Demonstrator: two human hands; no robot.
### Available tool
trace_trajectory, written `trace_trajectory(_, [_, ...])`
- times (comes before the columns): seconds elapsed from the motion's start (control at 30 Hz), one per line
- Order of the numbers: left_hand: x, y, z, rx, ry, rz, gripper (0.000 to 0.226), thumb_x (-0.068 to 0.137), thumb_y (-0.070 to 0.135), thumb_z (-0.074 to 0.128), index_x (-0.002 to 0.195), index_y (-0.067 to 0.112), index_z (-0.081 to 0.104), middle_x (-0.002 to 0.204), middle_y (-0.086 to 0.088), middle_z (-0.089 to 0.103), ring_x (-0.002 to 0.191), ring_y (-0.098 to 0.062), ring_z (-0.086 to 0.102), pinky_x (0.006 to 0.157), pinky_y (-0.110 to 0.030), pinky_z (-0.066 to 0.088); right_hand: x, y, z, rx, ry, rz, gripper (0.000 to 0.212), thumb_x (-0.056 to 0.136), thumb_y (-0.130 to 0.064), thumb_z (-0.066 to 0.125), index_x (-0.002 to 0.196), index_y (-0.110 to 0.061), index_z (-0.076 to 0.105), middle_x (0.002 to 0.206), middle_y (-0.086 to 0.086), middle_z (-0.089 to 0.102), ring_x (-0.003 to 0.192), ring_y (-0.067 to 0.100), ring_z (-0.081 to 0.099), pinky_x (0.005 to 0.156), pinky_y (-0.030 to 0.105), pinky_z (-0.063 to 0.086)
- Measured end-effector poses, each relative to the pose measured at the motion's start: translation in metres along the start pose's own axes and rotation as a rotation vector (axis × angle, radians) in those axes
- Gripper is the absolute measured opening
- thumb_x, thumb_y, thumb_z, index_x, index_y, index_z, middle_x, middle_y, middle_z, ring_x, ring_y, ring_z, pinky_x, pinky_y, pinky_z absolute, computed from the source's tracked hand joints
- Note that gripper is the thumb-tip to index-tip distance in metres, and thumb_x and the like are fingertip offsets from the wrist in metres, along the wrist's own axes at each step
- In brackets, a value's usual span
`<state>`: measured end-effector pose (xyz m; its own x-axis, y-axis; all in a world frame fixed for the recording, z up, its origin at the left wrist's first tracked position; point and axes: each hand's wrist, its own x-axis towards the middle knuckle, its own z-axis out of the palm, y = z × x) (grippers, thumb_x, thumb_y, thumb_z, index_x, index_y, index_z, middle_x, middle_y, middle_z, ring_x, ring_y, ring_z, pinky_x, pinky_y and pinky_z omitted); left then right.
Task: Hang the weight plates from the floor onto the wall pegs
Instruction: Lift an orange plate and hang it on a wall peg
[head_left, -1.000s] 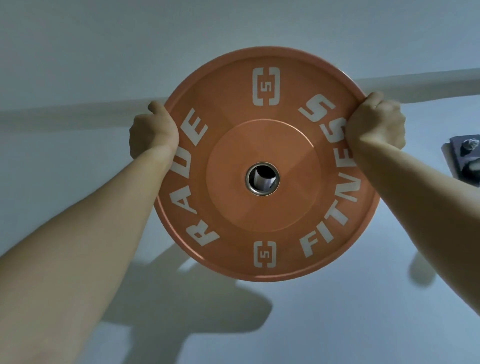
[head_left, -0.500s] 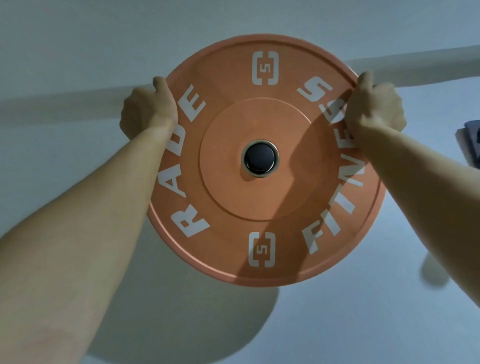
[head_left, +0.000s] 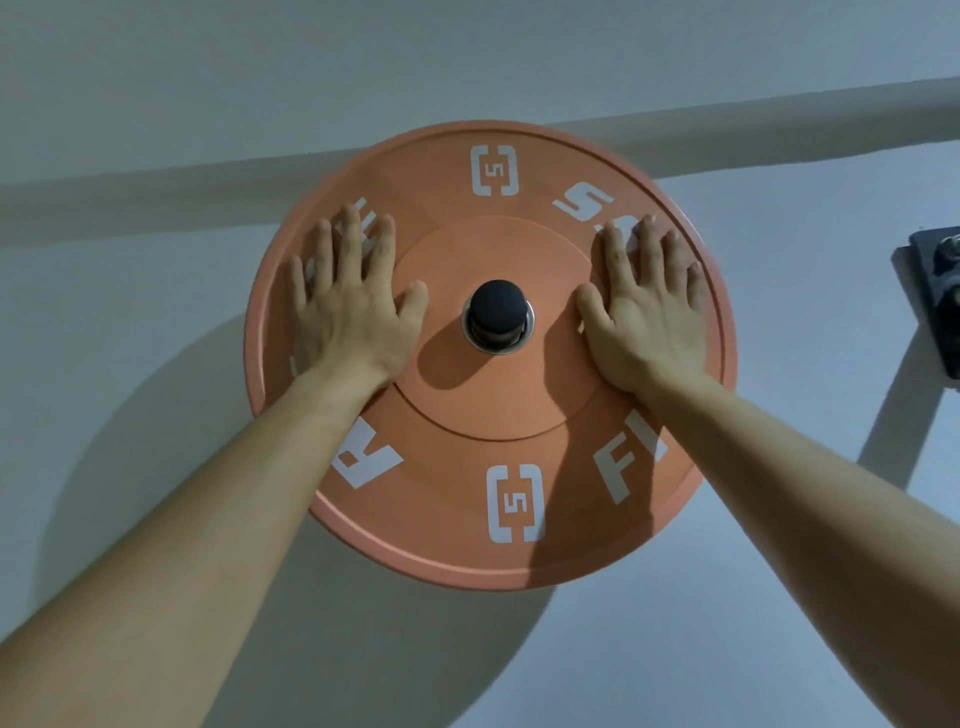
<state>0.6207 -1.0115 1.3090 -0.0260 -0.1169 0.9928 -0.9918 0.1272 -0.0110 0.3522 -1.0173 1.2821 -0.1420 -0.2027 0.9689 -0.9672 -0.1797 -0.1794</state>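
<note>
An orange weight plate (head_left: 488, 467) with white lettering hangs against the pale wall. A black-capped wall peg (head_left: 497, 312) sticks out through its steel centre hole. My left hand (head_left: 348, 306) lies flat on the plate's face left of the peg, fingers spread. My right hand (head_left: 644, 306) lies flat on the face right of the peg, fingers apart. Neither hand grips the rim. Parts of the lettering are hidden under my hands and forearms.
A dark metal wall bracket (head_left: 935, 301) with bolts is mounted at the right edge of view, with a shadow below it. A horizontal ledge (head_left: 156, 192) runs across the wall behind the plate's top.
The plate has slid onto the peg, whose black cap now sticks out past the hole. Both hands let go of the rim and now press flat on the plate's face.
</note>
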Motion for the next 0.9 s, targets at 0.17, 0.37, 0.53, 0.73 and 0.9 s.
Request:
trace_trajectory(0.17, [0.003, -0.002, 0.022, 0.033, -0.028, 0.011, 0.07, 0.101, 0.054, 0.025, 0.162, 0.028, 0.003, 0.169, -0.003, -0.007, 0.155, -0.026, -0.007, 0.124, -0.05, -0.002, 0.003, 0.007, 0.024, 0.005, -0.021, 0.021, 0.069, 0.096, -0.057, 0.018, 0.159, -0.036, -0.001, 0.167, 0.002, -0.013, 0.153, 0.024, -0.013, 0.123, 0.047, -0.006])
trace_trajectory(0.37, [0.011, -0.009, 0.055, 0.039, -0.044, 0.012, 0.072, 0.099, 0.055, 0.027, 0.162, 0.028, 0.006, 0.17, -0.004, -0.004, 0.155, -0.028, -0.003, 0.123, -0.053, 0.002, 0.01, 0.014, 0.053, -0.001, -0.02, 0.02, 0.07, 0.095, -0.06, 0.015, 0.159, -0.037, -0.004, 0.167, 0.0, -0.014, 0.153, 0.023, -0.014, 0.123, 0.047, -0.007])
trace_trajectory(0.53, [0.009, -0.014, 0.085, -0.011, -0.028, -0.004, 0.077, 0.092, 0.059, 0.022, 0.162, 0.029, 0.008, 0.17, -0.004, 0.0, 0.155, -0.03, 0.001, 0.122, -0.055, 0.005, 0.015, 0.017, 0.074, -0.013, 0.002, 0.002, 0.071, 0.095, -0.061, 0.016, 0.159, -0.038, -0.005, 0.167, 0.0, -0.016, 0.153, 0.022, -0.016, 0.123, 0.047, -0.007])
trace_trajectory(0.73, [-0.004, -0.023, 0.093, 0.012, -0.044, -0.037, 0.076, 0.092, 0.059, 0.022, 0.161, 0.03, 0.008, 0.169, -0.006, 0.002, 0.155, -0.029, 0.002, 0.122, -0.053, 0.004, 0.006, 0.014, 0.078, -0.027, -0.001, -0.026, 0.071, 0.094, -0.061, 0.017, 0.159, -0.038, -0.001, 0.168, 0.001, -0.011, 0.154, 0.023, -0.012, 0.123, 0.049, -0.005])
trace_trajectory(0.9, [-0.009, -0.008, 0.089, -0.013, -0.009, -0.05, 0.069, 0.098, 0.055, 0.019, 0.161, 0.032, 0.004, 0.17, -0.003, -0.002, 0.156, -0.027, -0.001, 0.124, -0.05, 0.002, 0.003, 0.011, 0.072, -0.016, -0.025, 0.203, 0.08, 0.09, -0.073, 0.015, 0.157, -0.036, -0.004, 0.165, 0.016, -0.017, 0.151, 0.04, -0.013, 0.116, 0.068, -0.002])
